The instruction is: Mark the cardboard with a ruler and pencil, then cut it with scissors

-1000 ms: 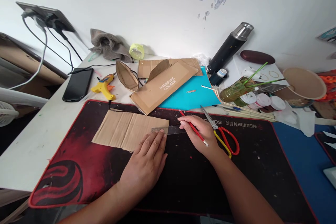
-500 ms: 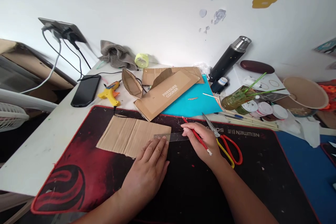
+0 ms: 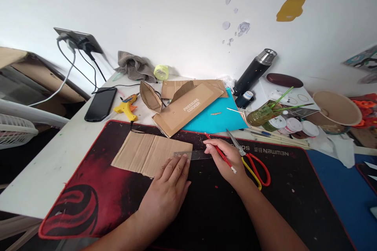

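The open left hand [image 3: 169, 188] lies flat on the ruler [image 3: 194, 154] and cardboard [image 3: 144, 153]. The right hand [image 3: 229, 161] grips a red pencil [image 3: 219, 152] at the ruler's end.

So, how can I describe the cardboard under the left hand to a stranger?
Start at the big black and red desk mat. On its upper left part lies a flat cardboard piece, its right end under a clear ruler and the left hand. Unlike the printed cardboard behind it, it is plain and lies wholly on the mat.
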{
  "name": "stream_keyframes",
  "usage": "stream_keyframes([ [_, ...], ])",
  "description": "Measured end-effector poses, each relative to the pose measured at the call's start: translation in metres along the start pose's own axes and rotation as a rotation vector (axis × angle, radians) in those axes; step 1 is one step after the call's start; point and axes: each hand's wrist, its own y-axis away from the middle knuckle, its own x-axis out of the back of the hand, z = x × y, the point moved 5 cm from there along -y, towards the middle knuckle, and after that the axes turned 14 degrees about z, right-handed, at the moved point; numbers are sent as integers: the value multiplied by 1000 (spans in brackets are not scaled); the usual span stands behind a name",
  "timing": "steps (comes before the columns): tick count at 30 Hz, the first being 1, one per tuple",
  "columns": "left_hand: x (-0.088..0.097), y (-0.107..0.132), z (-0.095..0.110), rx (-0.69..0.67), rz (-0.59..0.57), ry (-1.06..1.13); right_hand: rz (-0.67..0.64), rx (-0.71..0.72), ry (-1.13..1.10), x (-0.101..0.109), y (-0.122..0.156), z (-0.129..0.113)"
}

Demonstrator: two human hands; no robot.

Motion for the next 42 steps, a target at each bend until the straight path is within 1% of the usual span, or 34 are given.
stream_keyframes([
  [5,2,1,0,-4,43,25,17,33,30,3,0,1],
  [9,2,1,0,-10,42,30,-58,106,53,0,-1,-3],
  [11,1,2,0,-11,26,34,-95,117,55,-2,-1,-5],
  [13,1,2,0,-8,20,39,-107,108,50,-3,0,-5],
  [16,4,1,0,-9,42,47,-114,93,44,-3,0,-4],
  [23,8,-1,2,-14,69,91,-124,118,72,-2,-2,-7],
  [34,5,2,2,-12,32,118,-153,103,74,-3,0,-7],
  [42,7,1,2,6,36,155,-165,65,101,-3,0,-7],
])
